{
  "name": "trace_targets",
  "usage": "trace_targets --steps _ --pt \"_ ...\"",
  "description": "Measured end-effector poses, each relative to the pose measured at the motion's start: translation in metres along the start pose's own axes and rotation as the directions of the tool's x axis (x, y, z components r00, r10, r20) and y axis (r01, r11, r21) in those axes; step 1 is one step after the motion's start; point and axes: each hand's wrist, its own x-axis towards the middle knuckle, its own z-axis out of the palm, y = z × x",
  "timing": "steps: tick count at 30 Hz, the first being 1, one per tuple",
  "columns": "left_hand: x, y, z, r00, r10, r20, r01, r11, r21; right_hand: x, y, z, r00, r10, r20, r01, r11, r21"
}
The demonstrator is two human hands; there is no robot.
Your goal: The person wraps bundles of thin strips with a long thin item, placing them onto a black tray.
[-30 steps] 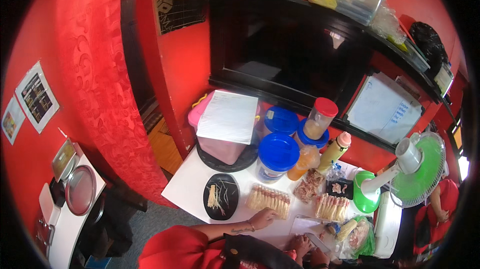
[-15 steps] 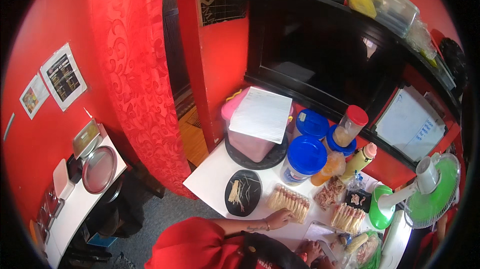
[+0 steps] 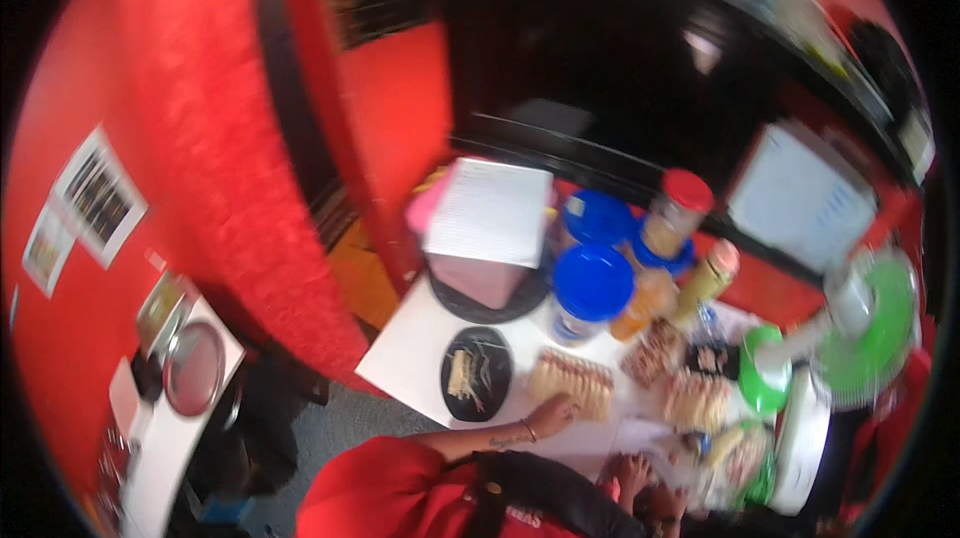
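Note:
My left hand [image 3: 553,414] is at the near edge of a row of pale bundles [image 3: 592,385] that look like enoki mushrooms wrapped in reddish meat strips. Its fingers look drawn together, and whatever lies between them is hidden. Left of the row, a black oval plate [image 3: 459,348] carries loose pale strands and a small mushroom clump [image 3: 461,374]. My right hand [image 3: 632,478] is low in the picture, smeared by motion, near a clear bag of pale food [image 3: 735,458]. A second group of bundles [image 3: 697,401] lies farther right.
Behind the bundles stand blue-lidded tubs [image 3: 593,273], a red-lidded jar [image 3: 672,213] and a yellowish bottle [image 3: 707,278]. A pink container topped with paper [image 3: 490,208] is at the back left. A green and white fan [image 3: 860,318] stands right. A side table [image 3: 165,448] is far left.
The whole view has shifted and blurred. My left hand stays by the bundle row, its fingers more drawn in. The knife seen earlier by my right hand can no longer be made out.

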Motion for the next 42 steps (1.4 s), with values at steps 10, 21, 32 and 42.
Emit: trace_targets --steps 10,21,32,42 --pt "-0.007 -0.009 -0.007 0.973 -0.211 0.096 0.219 0.973 -0.073 0.109 -0.128 -0.070 0.672 0.634 -0.384 -0.464 0.764 0.449" --pt "-0.009 -0.005 0.041 0.868 -0.313 0.386 0.410 0.890 -0.199 0.101 -0.127 -0.064 0.688 0.587 -0.426 -0.459 0.808 0.370" --pt "0.008 0.011 0.091 0.286 -0.657 0.697 0.958 0.185 -0.219 0.110 -0.117 -0.056 0.747 0.483 -0.456 -0.452 0.873 0.184" --pt "0.011 0.013 0.152 0.359 -0.689 0.630 0.881 0.027 -0.473 0.102 -0.115 -0.018 0.701 0.607 -0.374 -0.334 0.743 0.581"
